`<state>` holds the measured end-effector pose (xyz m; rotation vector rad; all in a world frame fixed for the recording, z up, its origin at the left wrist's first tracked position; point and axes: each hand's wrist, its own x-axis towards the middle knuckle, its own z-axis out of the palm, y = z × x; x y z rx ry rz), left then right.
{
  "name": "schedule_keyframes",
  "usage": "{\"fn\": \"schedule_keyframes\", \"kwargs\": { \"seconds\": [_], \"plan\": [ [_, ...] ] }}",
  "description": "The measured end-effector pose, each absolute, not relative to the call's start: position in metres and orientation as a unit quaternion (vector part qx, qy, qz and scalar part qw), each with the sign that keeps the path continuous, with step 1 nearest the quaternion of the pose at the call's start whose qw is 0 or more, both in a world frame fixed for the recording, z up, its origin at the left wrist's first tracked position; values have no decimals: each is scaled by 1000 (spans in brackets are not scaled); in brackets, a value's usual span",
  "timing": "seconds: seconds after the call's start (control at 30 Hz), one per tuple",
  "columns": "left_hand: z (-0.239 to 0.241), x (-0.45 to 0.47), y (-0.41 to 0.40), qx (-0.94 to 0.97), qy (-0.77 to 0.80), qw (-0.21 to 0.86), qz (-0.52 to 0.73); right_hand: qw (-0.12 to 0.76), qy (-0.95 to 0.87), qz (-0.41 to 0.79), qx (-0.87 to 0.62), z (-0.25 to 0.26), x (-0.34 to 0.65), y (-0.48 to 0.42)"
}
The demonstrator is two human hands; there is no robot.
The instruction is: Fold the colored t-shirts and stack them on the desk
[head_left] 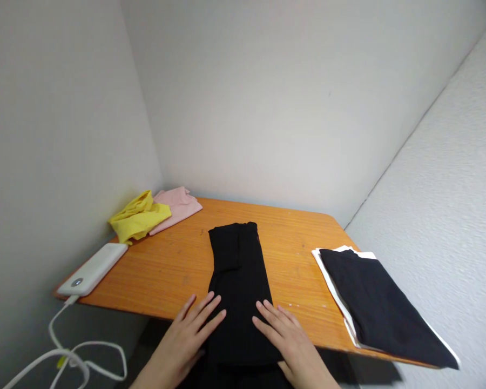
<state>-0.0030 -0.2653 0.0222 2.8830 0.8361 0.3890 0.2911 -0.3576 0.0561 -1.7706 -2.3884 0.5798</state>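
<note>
The left hand (186,337) lies spread on the black cloth (241,308), midway along the front of the table (166,273). The cloth looks soft, light, best held by its sides. The right hand (289,336) lies spread there too.

Left hand (189,336): cut off past the wrist by the bottom edge, 7 o'clock.
Right hand (285,336): cut off likewise, 5 o'clock.
Long folded black cloth (238,324): near end at 6 o'clock merges with the dark; red mark (258,238) at its 1 o'clock edge too small to make out.
Pale pink cloth (180,202): partly hidden behind crumpled bright-yellow cloth (141,216), 9 o'clock.
Flat white layer (366,254): mostly hidden under wide folded black cloth (383,308), 4 o'clock.
Looping white cable (51,353): runs past the bottom edge, 8 o'clock.
</note>
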Motion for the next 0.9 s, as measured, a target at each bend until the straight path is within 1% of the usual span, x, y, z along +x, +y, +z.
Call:
{"fn": "schedule_keyframes", "kwargs": {
  "seconds": [0.07, 0.1, 0.17, 0.23, 0.3, 0.37, 0.4, 0.47, 0.53, 0.57, 0.63, 0.7, 0.77, 0.83, 0.9],
  "plan": [
    [14, -4, -272, 946, 277, 38, 163, 88, -784, 220, -573, 59, 294, -366],
    [13, -3, -275, 943, 275, 53, 182, 116, -781, 236, -567, 62, 296, -370],
    [18, 0, -279, 921, 292, 118, 230, 201, -751, 255, -576, 67, 299, -373],
    [32, 10, -277, 873, 355, 188, 277, 294, -697, 249, -605, 72, 302, -366],
    [49, 24, -268, 822, 440, 216, 291, 349, -654, 214, -636, 78, 302, -347],
    [62, 38, -255, 799, 509, 184, 264, 332, -632, 148, -684, 80, 300, -322],
    [65, 44, -247, 792, 538, 156, 244, 301, -613, 101, -723, 78, 297, -310],
    [62, 51, -234, 771, 592, 113, 205, 213, -561, 11, -800, 70, 289, -291],
    [51, 55, -223, 756, 619, 122, 174, 146, -528, -27, -836, 58, 279, -282],
    [44, 56, -219, 754, 619, 142, 166, 135, -528, -24, -838, 52, 276, -280],
    [35, 63, -214, 755, 600, 195, 179, 155, -549, 10, -822, 42, 273, -281],
    [35, 77, -213, 751, 565, 263, 220, 210, -561, 51, -799, 40, 281, -287],
    [46, 100, -218, 743, 519, 332, 262, 271, -552, 73, -785, 49, 300, -298],
    [65, 133, -228, 740, 460, 393, 295, 322, -524, 54, -786, 66, 331, -315],
    [85, 173, -240, 737, 391, 447, 321, 351, -490, 1, -798, 89, 371, -338]
  ]
}}
